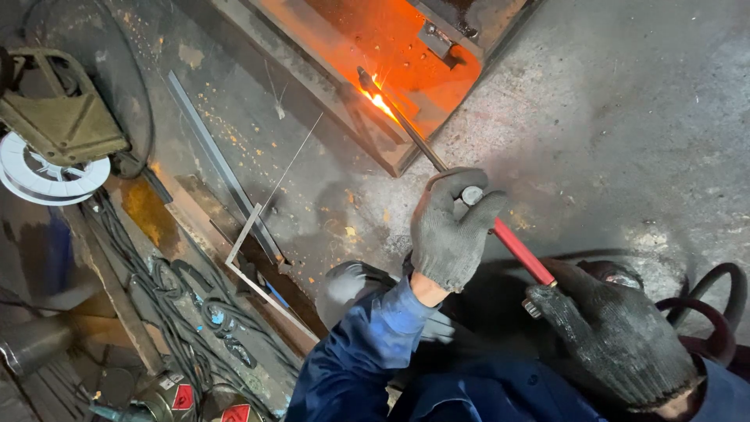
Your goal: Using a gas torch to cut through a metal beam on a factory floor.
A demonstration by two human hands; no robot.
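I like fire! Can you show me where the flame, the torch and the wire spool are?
flame point(380, 101): head view, bright core.
torch point(517, 245): head view, red handle.
wire spool point(31, 181): head view, white rim.

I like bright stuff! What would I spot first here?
The orange flame with flying sparks at the top, where the torch tip meets a glowing metal frame. Below it, the left hand and right hand, both gloved, grip the torch.
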